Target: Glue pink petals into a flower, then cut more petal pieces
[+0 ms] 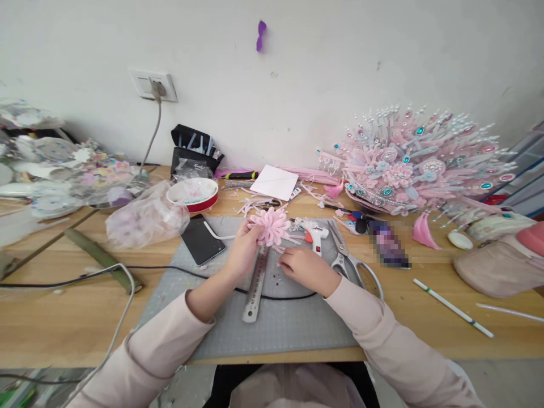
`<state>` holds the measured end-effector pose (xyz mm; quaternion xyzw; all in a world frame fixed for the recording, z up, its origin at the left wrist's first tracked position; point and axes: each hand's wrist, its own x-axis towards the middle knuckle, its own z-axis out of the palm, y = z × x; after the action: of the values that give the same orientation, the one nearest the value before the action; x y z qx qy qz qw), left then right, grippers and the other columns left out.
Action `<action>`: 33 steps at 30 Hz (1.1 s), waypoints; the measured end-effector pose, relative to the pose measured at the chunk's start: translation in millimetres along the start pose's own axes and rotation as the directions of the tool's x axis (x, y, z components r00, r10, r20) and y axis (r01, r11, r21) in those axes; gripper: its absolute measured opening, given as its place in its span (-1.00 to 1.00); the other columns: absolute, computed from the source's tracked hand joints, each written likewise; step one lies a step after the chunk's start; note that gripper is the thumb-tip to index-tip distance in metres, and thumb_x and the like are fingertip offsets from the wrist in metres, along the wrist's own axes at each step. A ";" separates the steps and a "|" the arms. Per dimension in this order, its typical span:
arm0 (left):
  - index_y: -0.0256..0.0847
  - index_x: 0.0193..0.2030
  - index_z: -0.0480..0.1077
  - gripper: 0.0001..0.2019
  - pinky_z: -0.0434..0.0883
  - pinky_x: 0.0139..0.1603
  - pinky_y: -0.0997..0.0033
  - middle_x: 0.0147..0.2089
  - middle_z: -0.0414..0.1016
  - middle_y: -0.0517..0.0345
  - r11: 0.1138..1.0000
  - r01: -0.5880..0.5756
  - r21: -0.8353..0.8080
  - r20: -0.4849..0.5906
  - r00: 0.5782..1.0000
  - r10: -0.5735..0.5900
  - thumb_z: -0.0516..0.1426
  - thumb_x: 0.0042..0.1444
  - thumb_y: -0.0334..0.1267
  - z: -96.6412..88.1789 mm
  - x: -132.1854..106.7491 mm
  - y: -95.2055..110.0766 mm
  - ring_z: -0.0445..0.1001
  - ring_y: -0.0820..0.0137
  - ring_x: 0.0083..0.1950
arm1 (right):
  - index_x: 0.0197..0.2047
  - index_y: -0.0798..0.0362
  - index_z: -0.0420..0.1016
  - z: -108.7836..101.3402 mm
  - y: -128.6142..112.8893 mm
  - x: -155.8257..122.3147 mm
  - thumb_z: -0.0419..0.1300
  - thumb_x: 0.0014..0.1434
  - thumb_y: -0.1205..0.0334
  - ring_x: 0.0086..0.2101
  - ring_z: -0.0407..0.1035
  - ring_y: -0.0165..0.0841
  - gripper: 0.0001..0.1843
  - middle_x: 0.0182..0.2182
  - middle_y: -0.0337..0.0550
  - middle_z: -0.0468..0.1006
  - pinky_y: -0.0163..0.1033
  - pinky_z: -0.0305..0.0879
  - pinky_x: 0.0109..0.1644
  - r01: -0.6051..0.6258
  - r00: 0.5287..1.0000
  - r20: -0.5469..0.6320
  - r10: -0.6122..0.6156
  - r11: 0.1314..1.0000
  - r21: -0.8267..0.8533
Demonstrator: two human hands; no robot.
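A pink looped-petal flower (272, 226), fuzzy like pipe cleaner, is pinched at its left edge by my left hand (243, 245). It is held above the grey cutting mat (178, 317). Just below and right of the flower is my right hand (304, 266), its fingers curled together. A bit of pink shows by its fingertips, but what they hold is too small to tell. Between my hands a steel ruler (255, 289) lies on the mat. To the right are a white glue gun (317, 238) and scissors with grey handles (346, 258).
A large pink beaded headdress (408, 164) stands at the right rear. On the left are a dark phone (203, 241), a red-rimmed round box (208, 202) and a bag of pale mesh (144, 218). A black cable (170, 267) crosses the mat. A white-and-green stick (453, 307) lies at right.
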<state>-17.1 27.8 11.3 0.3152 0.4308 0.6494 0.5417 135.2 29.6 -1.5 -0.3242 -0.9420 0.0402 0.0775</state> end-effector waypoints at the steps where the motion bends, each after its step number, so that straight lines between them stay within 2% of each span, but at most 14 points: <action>1: -0.24 -0.40 0.27 -0.85 0.23 -0.38 0.57 -0.45 0.33 0.32 1.000 0.004 0.007 0.005 1.000 -0.004 0.14 -0.18 -0.32 0.0 -0.2 -0.4 0.30 0.57 -0.44 | -0.38 0.13 0.51 -1.0 0.2 0.1 0.12 0.09 0.39 -0.36 0.42 -0.30 -0.87 -0.40 -0.05 0.53 -0.27 0.24 -0.30 -0.016 1.000 -0.006 0.016 1.000 0.023; 5: -0.25 -0.34 0.29 -0.78 0.28 -0.33 0.52 -0.38 0.41 0.25 0.999 0.018 0.049 0.058 0.998 -0.021 0.17 -0.15 -0.24 0.3 -0.8 -1.5 0.37 0.51 -0.37 | -0.41 0.13 0.46 -8.9 1.5 -1.1 0.11 0.03 0.43 -0.41 0.37 -0.36 -0.89 -0.46 -0.12 0.51 -0.30 0.24 -0.31 -0.137 0.987 -0.061 0.151 0.972 0.191; 9: -0.28 -0.27 0.30 -0.69 0.33 -0.26 0.40 -0.29 0.47 0.12 0.992 0.020 0.124 0.132 0.991 -0.037 0.21 -0.13 -0.16 -0.5 -0.6 -3.1 0.44 0.40 -0.30 | -0.33 0.12 0.46 -21.4 9.7 -4.5 0.05 0.01 0.47 -0.48 0.34 -0.43 -0.80 -0.48 -0.20 0.49 -0.32 0.24 -0.36 -0.207 0.933 -0.186 0.307 0.884 0.420; 12: -0.28 -0.31 0.31 -0.69 0.34 -0.31 0.40 -0.35 0.47 0.12 0.986 0.011 0.165 0.176 0.984 -0.041 0.22 -0.12 -0.12 -1.6 -0.5 -4.1 0.44 0.40 -0.34 | -0.34 0.09 0.48 -25.7 20.0 -7.0 -0.01 0.01 0.48 -0.52 0.34 -0.46 -0.74 -0.52 -0.24 0.48 -0.33 0.26 -0.39 -0.210 0.893 -0.218 0.394 0.793 0.572; 15: -0.27 -0.36 0.31 -0.70 0.31 -0.40 0.46 -0.42 0.44 0.17 0.977 -0.008 0.213 0.181 0.983 -0.032 0.23 -0.13 -0.11 -1.8 -2.2 -3.7 0.41 0.44 -0.43 | -0.39 0.09 0.49 -24.7 27.5 -8.0 -0.03 0.00 0.47 -0.50 0.38 -0.45 -0.73 -0.52 -0.24 0.49 -0.32 0.29 -0.38 -0.211 0.864 -0.233 0.446 0.741 0.637; 18: -0.27 -0.37 0.33 -0.68 0.29 -0.42 0.48 -0.41 0.45 0.18 0.974 0.009 0.228 0.197 0.979 -0.055 0.24 -0.15 -0.08 -0.9 -5.1 -2.2 0.40 0.45 -0.43 | -0.37 0.09 0.50 -23.9 30.0 -7.7 0.02 0.00 0.42 -0.42 0.41 -0.40 -0.76 -0.43 -0.18 0.53 -0.29 0.31 -0.33 -0.219 0.840 -0.286 0.462 0.770 0.599; 22: -0.27 -0.37 0.35 -0.67 0.26 -0.45 0.51 -0.43 0.44 0.21 0.976 0.037 0.217 0.188 0.979 -0.078 0.25 -0.19 -0.06 -0.1 -7.3 -1.4 0.38 0.46 -0.44 | -0.36 0.10 0.52 -27.1 35.0 -8.2 0.07 0.01 0.40 -0.37 0.41 -0.38 -0.80 -0.40 -0.14 0.54 -0.29 0.30 -0.31 -0.261 0.839 -0.286 0.464 0.803 0.536; 25: -0.26 -0.38 0.35 -0.68 0.22 -0.49 0.54 -0.47 0.40 0.25 0.977 0.032 0.211 0.150 0.987 -0.065 0.25 -0.20 -0.07 -0.1 -7.1 -1.8 0.33 0.51 -0.48 | -0.40 0.11 0.52 -30.0 44.4 -11.0 0.10 -0.02 0.42 -0.37 0.40 -0.37 -0.83 -0.42 -0.14 0.54 -0.30 0.28 -0.30 -0.342 0.823 -0.253 0.509 0.799 0.495; 30: -0.24 -0.41 0.32 -0.77 0.17 -0.51 0.56 -0.51 0.32 0.32 0.974 0.006 0.226 0.122 0.992 -0.035 0.19 -0.15 -0.14 0.1 -6.6 -2.1 0.24 0.57 -0.53 | -0.44 0.11 0.51 -33.0 57.3 -18.4 0.05 -0.09 0.50 -0.38 0.39 -0.36 -0.77 -0.41 -0.12 0.54 -0.32 0.24 -0.31 -0.535 0.751 -0.237 0.616 0.779 0.328; 33: -0.23 -0.42 0.30 -0.81 0.16 -0.51 0.56 -0.53 0.29 0.33 0.969 -0.018 0.246 0.113 0.994 -0.010 0.16 -0.14 -0.18 0.2 -6.4 -2.2 0.22 0.56 -0.53 | -0.55 0.09 0.48 -34.5 58.8 -21.8 0.02 -0.16 0.55 -0.42 0.38 -0.37 -0.74 -0.48 -0.13 0.53 -0.34 0.22 -0.37 -0.594 0.752 -0.176 0.635 0.769 0.236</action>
<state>-14.6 21.7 9.8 0.4175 0.4759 0.5729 0.5205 193.6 63.2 22.4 -0.6112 -0.7584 0.1011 0.2026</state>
